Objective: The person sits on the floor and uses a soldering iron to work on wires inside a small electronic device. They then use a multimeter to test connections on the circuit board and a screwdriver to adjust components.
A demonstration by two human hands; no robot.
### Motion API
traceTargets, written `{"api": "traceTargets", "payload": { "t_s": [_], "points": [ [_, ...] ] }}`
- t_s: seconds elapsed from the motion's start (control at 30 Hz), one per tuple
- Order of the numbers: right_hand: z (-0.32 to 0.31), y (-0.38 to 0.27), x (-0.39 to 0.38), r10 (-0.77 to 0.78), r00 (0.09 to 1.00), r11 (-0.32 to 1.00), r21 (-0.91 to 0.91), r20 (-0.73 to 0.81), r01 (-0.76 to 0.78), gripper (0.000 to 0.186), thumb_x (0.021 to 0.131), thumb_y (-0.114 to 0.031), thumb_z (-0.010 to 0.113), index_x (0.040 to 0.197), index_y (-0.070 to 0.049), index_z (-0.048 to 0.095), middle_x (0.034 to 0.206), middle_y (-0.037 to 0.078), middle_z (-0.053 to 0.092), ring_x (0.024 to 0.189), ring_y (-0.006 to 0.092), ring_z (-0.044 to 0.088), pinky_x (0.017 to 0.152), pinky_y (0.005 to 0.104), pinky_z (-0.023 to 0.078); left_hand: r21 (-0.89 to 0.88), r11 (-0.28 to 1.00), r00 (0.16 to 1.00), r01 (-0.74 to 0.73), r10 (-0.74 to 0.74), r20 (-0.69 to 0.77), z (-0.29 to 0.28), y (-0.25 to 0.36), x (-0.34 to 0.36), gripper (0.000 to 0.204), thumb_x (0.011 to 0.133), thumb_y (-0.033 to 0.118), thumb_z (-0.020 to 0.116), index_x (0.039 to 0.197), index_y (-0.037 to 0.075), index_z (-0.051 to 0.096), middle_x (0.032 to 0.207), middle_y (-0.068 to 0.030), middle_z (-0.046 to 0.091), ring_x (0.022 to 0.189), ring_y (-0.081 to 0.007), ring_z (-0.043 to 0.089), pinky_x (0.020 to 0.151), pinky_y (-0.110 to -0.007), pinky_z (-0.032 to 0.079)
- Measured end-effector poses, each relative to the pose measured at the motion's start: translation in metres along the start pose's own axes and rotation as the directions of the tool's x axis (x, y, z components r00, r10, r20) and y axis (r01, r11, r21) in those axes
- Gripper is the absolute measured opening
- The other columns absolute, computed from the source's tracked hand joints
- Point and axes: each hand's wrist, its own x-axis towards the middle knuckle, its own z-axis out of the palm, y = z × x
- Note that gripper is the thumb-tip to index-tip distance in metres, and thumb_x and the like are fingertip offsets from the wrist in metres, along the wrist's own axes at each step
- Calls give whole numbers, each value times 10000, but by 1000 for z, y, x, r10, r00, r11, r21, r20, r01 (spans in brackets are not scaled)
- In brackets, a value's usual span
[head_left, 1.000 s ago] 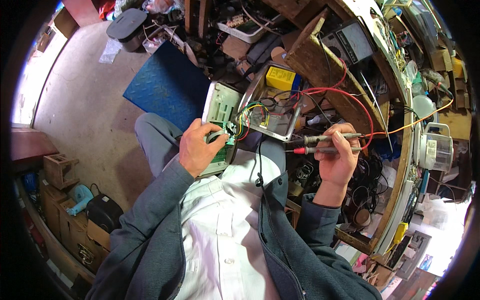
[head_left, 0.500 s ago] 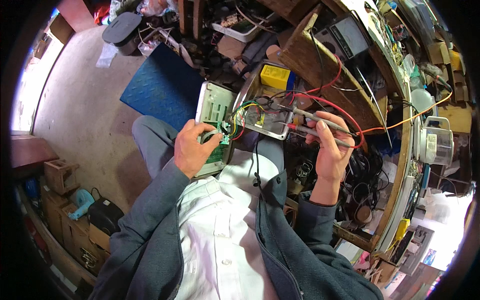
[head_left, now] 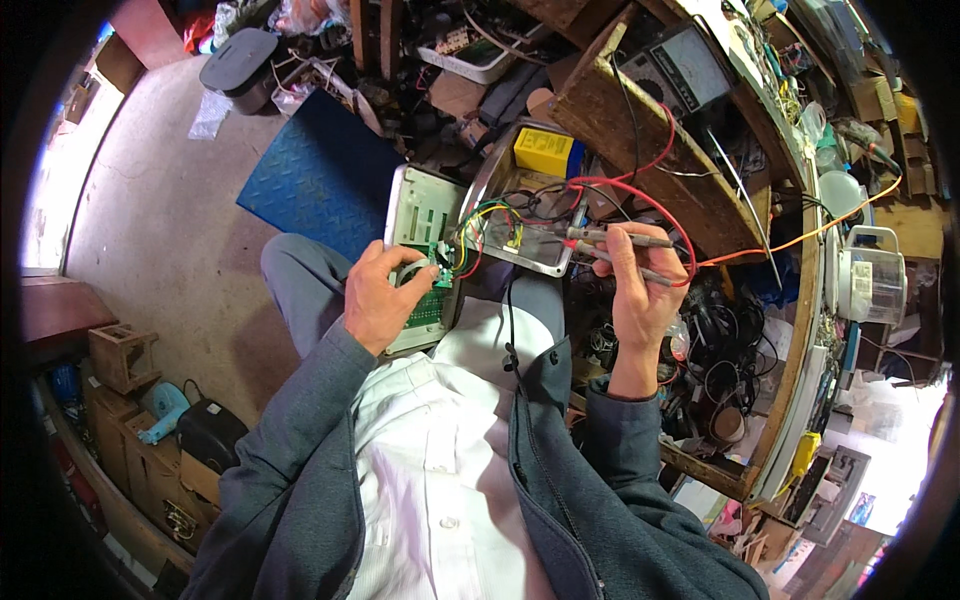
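On my lap rests an opened housing: a pale cover on the left and a metal box to its right, joined by coloured wires. My left hand is closed at the cover, thumb and finger pinching a small green circuit board; a grey loop shows between the fingers. Two test probes, one with a red collar, are held side by side in my closed right hand. Their tips point left over the box's right edge; whether they touch anything I cannot tell. A yellow battery-like block sits in the box.
A meter stands beyond a wooden board at the upper right, with red and black leads running from that side. A blue textured mat lies left of the housing. Tangled black cables fill the space right of my right wrist.
My right hand has shifted slightly left and down with the probes, which now lie more level. The left hand keeps its pinch at the board.
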Motion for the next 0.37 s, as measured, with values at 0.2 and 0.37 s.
{"api": "traceTargets", "payload": {
  "t_s": [0.2, 0.37],
  "points": [
    [14, 12, 5, -186, 980, 954, -223, 76, 199, 94, 958, -50, 767, 963, 29, 716, 758, 36, 710, 625, 75, 668, 566, 226, 526, 1, 999, 998, -48, 48, -40, 4, -6, 0, 241, 844, 234, 838, 979, 47, 770, 870, -131, 608, 810, -301, 649, 733, -401, 507],
    [27, 8, 9, -131, 983, 958, -240, 128, 159, 95, 960, -59, 764, 960, 26, 722, 759, 59, 722, 629, 119, 704, 582, 266, 570, 15, 1000, 999, -20, 20, -48, 5, -2, -3, 278, 844, 262, 839, 995, 40, 766, 925, -145, 639, 852, -316, 666, 753, -413, 515]
  ]
}}
